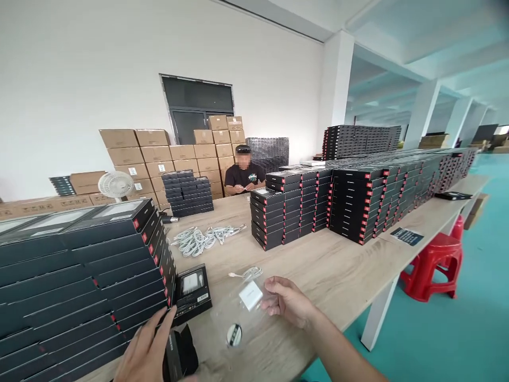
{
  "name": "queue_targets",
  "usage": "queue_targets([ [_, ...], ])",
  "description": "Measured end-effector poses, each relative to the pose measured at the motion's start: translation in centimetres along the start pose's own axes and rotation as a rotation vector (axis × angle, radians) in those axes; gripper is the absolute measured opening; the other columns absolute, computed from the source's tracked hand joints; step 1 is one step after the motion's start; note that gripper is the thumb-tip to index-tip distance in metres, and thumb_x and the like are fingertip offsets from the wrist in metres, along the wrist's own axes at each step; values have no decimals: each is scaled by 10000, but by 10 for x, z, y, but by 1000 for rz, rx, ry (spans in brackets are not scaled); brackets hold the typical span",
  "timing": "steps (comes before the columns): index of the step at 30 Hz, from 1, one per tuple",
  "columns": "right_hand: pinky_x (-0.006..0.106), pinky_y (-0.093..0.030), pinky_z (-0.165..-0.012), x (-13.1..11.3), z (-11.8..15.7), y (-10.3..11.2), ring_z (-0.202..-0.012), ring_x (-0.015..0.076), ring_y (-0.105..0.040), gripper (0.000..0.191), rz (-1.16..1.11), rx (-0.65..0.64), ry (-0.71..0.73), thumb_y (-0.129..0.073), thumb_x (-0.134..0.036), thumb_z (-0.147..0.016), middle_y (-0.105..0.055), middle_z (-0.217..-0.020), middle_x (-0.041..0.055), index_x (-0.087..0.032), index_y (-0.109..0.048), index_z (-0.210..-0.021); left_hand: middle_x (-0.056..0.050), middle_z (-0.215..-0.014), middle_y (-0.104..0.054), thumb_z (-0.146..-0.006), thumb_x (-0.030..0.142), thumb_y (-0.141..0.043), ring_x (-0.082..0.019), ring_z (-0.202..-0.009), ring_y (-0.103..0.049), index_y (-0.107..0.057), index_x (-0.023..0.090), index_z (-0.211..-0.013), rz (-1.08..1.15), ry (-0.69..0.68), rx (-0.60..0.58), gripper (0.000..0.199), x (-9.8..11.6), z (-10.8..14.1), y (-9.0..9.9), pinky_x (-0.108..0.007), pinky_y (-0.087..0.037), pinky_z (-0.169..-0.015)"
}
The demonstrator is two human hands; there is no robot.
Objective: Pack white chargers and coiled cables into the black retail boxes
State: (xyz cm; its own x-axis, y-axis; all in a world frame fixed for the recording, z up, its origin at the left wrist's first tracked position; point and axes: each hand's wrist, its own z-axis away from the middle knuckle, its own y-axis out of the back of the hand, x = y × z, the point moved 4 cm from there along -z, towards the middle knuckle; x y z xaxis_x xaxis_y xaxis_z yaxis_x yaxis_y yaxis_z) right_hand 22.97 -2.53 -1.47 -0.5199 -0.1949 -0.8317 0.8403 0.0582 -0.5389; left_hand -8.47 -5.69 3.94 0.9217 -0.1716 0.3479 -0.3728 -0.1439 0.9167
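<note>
My right hand [288,302] pinches the edge of a clear plastic package [222,313] over the table. A white block-shaped charger [251,295] and a coiled white cable [250,273] show at it; whether both lie inside is unclear. Low on the plastic is a round black-and-white label [234,335]. At the lower left, my left hand [147,347] grips a black box [172,355] with a dark flap standing up, its fingertips close to the tall stack. Just beyond lies another black box [193,291] with a window showing a white item.
Black boxes [79,276] are stacked high at left, and long rows of them [358,196] run along the right. Bundled white cables [202,239] lie mid-table [222,260]. A person [243,175] sits opposite. A white fan [115,184], cartons [183,154] and red stool [433,265] stand around.
</note>
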Motion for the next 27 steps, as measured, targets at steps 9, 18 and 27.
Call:
queue_targets([
  [9, 281, -506, -557, -24, -17, 13, -626, 166, -672, 407, 690, -106, 77, -639, -549, -799, -733, -851, 84, -149, -659, -874, -110, -1216, -575, -671, 413, -698, -176, -822, -646, -226, 212, -1524, 962, 90, -589, 995, 112, -43, -57, -286, -513, -712],
  [18, 381, -371, -1026, -42, -106, -11, -1188, 311, -543, 415, 1072, -195, 350, -759, -46, -442, -733, -1033, 36, -244, -741, -806, -126, -960, -702, -816, 185, -469, -267, -924, -665, -426, 85, -1395, 284, 63, -287, 589, 101, -49, -82, -327, -456, -786],
  [27, 394, -495, -844, -37, -132, -34, -934, 238, -671, 372, 683, -219, 465, -468, -486, -896, -702, -1056, 88, -219, -588, -1126, -195, -1316, -576, -908, 364, -430, -294, -1099, -637, -524, 143, -1252, 369, 99, 14, 419, 101, -95, -65, -391, -455, -943],
])
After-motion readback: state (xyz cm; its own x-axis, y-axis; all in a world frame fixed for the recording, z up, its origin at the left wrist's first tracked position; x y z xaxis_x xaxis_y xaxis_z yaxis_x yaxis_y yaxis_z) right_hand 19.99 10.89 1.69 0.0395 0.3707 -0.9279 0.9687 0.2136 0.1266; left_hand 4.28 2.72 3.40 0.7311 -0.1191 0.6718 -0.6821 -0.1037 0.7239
